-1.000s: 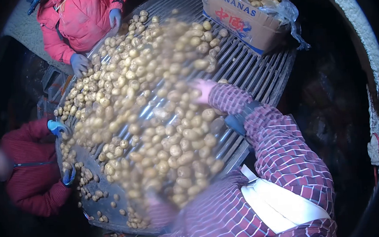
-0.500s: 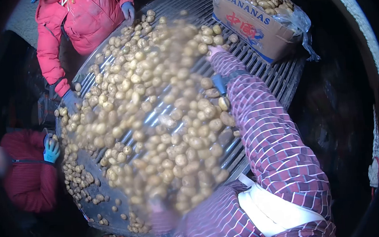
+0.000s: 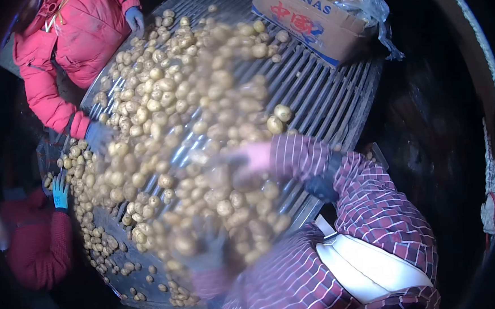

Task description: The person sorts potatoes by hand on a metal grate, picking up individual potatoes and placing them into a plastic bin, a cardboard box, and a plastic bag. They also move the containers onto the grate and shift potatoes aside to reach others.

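A broad heap of potatoes (image 3: 148, 109) covers much of a slatted metal table (image 3: 328, 87). My right hand (image 3: 250, 159), in a pink and grey glove, is over the middle right of the heap, touching or just above the potatoes. Motion smears its fingers. Near the table's front edge, my left hand (image 3: 209, 250), in a grey glove, is among the potatoes. It is blurred too, with a larger potato (image 3: 186, 242) beside its fingers. Whether either hand grips anything is not clear. Two loose potatoes (image 3: 279, 118) lie right of the heap on the slats.
A cardboard banana box (image 3: 313, 23), lined with plastic and full of potatoes, stands at the back right. A person in a pink jacket (image 3: 82, 45) reaches in from the left. Another gloved hand (image 3: 60, 194) rests at the left edge. Small potatoes (image 3: 102, 240) lie front left.
My right hand has swept from the far right of the heap back towards me and left. Potatoes there have shifted, baring more slats. My left hand has moved slightly forward. The view has shifted.
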`<state>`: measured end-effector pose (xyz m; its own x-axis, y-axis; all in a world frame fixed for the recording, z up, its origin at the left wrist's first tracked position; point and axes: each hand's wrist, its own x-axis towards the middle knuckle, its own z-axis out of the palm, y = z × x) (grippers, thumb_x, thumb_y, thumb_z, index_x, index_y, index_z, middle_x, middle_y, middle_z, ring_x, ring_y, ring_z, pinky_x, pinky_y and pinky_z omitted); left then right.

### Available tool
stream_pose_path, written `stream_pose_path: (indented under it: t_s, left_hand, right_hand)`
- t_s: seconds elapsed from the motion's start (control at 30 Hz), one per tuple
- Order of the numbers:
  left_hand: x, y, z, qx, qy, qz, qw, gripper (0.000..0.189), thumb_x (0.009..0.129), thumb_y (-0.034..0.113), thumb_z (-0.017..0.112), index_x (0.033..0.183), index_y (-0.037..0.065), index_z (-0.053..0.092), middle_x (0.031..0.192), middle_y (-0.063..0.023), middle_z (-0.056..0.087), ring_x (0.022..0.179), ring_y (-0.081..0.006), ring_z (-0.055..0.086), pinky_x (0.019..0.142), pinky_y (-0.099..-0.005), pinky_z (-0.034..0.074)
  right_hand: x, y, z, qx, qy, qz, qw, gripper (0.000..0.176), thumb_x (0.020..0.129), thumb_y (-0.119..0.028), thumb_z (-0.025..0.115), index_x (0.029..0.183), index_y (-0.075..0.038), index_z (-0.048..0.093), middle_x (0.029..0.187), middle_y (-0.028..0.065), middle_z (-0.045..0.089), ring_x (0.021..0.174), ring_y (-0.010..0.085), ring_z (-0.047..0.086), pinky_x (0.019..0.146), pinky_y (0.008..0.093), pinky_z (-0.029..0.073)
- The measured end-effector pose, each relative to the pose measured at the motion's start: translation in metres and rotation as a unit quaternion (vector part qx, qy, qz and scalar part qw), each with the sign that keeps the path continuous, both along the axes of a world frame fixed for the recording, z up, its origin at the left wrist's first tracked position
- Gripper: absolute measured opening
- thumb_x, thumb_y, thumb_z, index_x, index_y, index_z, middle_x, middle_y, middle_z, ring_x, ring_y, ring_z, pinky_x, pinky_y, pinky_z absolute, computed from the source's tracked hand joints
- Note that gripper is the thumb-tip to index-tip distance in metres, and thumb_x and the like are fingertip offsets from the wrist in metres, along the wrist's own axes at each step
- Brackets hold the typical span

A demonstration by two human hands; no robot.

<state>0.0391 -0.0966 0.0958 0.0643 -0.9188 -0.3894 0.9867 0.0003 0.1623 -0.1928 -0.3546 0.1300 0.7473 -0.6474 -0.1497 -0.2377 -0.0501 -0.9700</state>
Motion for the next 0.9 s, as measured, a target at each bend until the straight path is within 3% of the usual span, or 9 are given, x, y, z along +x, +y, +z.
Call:
stream_pose_path:
  t_s: [0.13, 0.2, 0.33, 0.47, 0.63, 0.77, 0.8, 0.83, 0.9]
  left_hand:
    - [0.003, 0.017, -0.014, 0.086, -0.091, -0.027, 0.992, 0.065, 0.09, 0.056, 0.045, 0.135, 0.01, 0.042, 0.143, -0.0162, 0.036, 0.132, -0.0317, 0.036, 0.105, -0.0521, 0.033]
    - [0.003, 0.031, -0.019, 0.118, -0.119, -0.038, 0.985, 0.064, 0.09, 0.055, 0.045, 0.136, 0.009, 0.041, 0.144, -0.0161, 0.036, 0.133, -0.0318, 0.035, 0.105, -0.0513, 0.034]
    - [0.003, 0.054, -0.027, 0.155, -0.166, -0.057, 0.972, 0.063, 0.092, 0.053, 0.043, 0.138, 0.009, 0.038, 0.145, -0.0161, 0.035, 0.133, -0.032, 0.034, 0.104, -0.0497, 0.035]
    - [0.002, 0.065, -0.025, 0.177, -0.222, -0.085, 0.955, 0.063, 0.093, 0.051, 0.042, 0.139, 0.009, 0.036, 0.146, -0.016, 0.034, 0.134, -0.0321, 0.033, 0.104, -0.0482, 0.036]
    - [-0.002, 0.059, -0.024, 0.151, -0.324, -0.116, 0.927, 0.061, 0.095, 0.048, 0.04, 0.141, 0.008, 0.033, 0.147, -0.016, 0.032, 0.135, -0.0323, 0.032, 0.104, -0.0462, 0.037]
    - [-0.003, 0.053, -0.013, 0.089, -0.529, -0.159, 0.829, 0.061, 0.096, 0.046, 0.039, 0.143, 0.008, 0.031, 0.148, -0.0159, 0.031, 0.135, -0.0325, 0.031, 0.103, -0.0446, 0.038]
    - [-0.002, 0.053, -0.009, 0.069, -0.592, -0.168, 0.785, 0.06, 0.096, 0.045, 0.039, 0.143, 0.008, 0.03, 0.148, -0.0159, 0.031, 0.136, -0.0325, 0.031, 0.103, -0.0442, 0.038]
    - [-0.003, 0.054, -0.005, 0.044, -0.664, -0.179, 0.724, 0.06, 0.097, 0.045, 0.039, 0.144, 0.008, 0.03, 0.148, -0.0159, 0.03, 0.136, -0.0326, 0.031, 0.103, -0.0438, 0.038]
    - [-0.004, 0.057, 0.003, -0.003, -0.781, -0.186, 0.597, 0.06, 0.097, 0.044, 0.038, 0.144, 0.008, 0.029, 0.149, -0.0158, 0.03, 0.136, -0.0326, 0.03, 0.103, -0.0431, 0.039]
  right_hand:
    - [-0.023, 0.02, -0.013, -0.025, 0.121, -0.006, 0.992, 0.048, 0.089, -0.024, 0.064, 0.134, -0.012, 0.05, 0.127, 0.0106, 0.057, 0.122, 0.024, 0.051, 0.105, 0.0354, 0.041]
    - [-0.046, -0.004, -0.004, 0.116, 0.012, -0.279, 0.953, 0.038, 0.086, -0.015, 0.068, 0.121, -0.003, 0.061, 0.117, 0.0092, 0.065, 0.102, 0.0156, 0.061, 0.09, 0.0308, 0.05]
    - [-0.091, -0.085, -0.028, -0.139, 0.158, -0.389, 0.897, 0.043, 0.086, -0.013, 0.067, 0.127, -0.006, 0.057, 0.116, 0.0088, 0.064, 0.103, 0.0151, 0.06, 0.09, 0.0281, 0.048]
    - [-0.075, -0.124, -0.074, -0.268, 0.361, -0.207, 0.869, 0.06, 0.083, -0.03, 0.068, 0.137, -0.011, 0.048, 0.128, 0.0132, 0.059, 0.112, 0.0292, 0.06, 0.099, 0.0359, 0.045]
    - [-0.058, -0.136, -0.071, -0.147, 0.331, -0.18, 0.915, 0.041, 0.084, -0.029, 0.065, 0.121, -0.012, 0.061, 0.14, 0.0149, 0.046, 0.126, 0.0278, 0.047, 0.102, 0.0371, 0.042]
    - [-0.106, -0.137, -0.083, -0.47, 0.297, 0.096, 0.825, 0.046, 0.086, -0.021, 0.061, 0.131, -0.017, 0.052, 0.136, 0.0144, 0.047, 0.122, 0.0279, 0.05, 0.102, 0.0361, 0.044]
    - [-0.105, -0.124, -0.081, -0.136, 0.188, -0.112, 0.966, 0.042, 0.088, -0.025, 0.061, 0.128, -0.015, 0.055, 0.12, 0.0106, 0.055, 0.107, 0.0232, 0.055, 0.089, 0.0359, 0.047]
    - [-0.091, -0.096, -0.057, 0.224, 0.044, -0.295, 0.928, 0.039, 0.089, -0.029, 0.062, 0.125, -0.013, 0.058, 0.103, 0.0069, 0.064, 0.092, 0.0185, 0.06, 0.076, 0.0356, 0.05]
    - [-0.075, -0.05, -0.03, 0.301, -0.119, -0.352, 0.879, 0.041, 0.089, -0.027, 0.062, 0.127, -0.012, 0.054, 0.105, 0.0077, 0.061, 0.088, 0.0186, 0.059, 0.072, 0.0349, 0.05]
